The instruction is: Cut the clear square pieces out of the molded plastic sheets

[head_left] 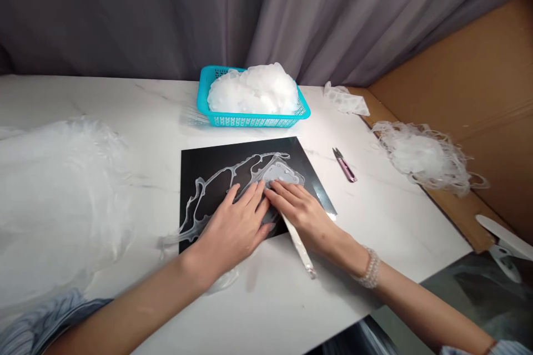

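Note:
My left hand (239, 219) lies palm down with its fingers spread over a thin translucent plastic piece (195, 227) with looping strands, which rests on a black mat (216, 166). Beside it, my right hand (302, 211) is bent over a clear rounded part (281, 172) of the same piece, its fingertips meeting the left ones. A white, stick-like tool (298, 247) sticks out from beneath my right palm toward me; its other end and my right thumb are hidden.
A turquoise basket (254, 120) heaped with translucent pieces (258, 89) stands behind the mat. Pink thread snips (345, 165) lie to the right. Stringy scraps (425, 152) sit by a cardboard wall (466, 83). A large clear plastic pile (62, 205) covers the left side.

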Demonstrator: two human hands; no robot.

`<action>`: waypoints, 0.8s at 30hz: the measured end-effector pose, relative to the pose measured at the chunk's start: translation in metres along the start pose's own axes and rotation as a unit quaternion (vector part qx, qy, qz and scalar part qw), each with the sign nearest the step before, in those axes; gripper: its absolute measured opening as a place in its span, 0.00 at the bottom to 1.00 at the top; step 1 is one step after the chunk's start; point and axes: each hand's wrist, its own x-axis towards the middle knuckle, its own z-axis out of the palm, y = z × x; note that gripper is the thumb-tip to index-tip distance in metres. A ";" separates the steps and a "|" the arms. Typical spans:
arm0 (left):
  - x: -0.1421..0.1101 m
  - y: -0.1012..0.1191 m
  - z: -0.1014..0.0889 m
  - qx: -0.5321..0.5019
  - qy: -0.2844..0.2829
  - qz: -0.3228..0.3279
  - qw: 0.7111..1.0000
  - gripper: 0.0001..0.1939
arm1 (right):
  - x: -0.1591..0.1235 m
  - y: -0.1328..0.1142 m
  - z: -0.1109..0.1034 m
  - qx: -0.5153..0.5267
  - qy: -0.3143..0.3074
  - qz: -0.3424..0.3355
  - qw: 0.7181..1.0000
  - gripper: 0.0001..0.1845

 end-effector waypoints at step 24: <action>0.023 -0.003 -0.034 -0.488 0.006 -0.160 0.858 0.28 | -0.049 0.071 -0.064 0.498 0.265 0.341 0.752 0.14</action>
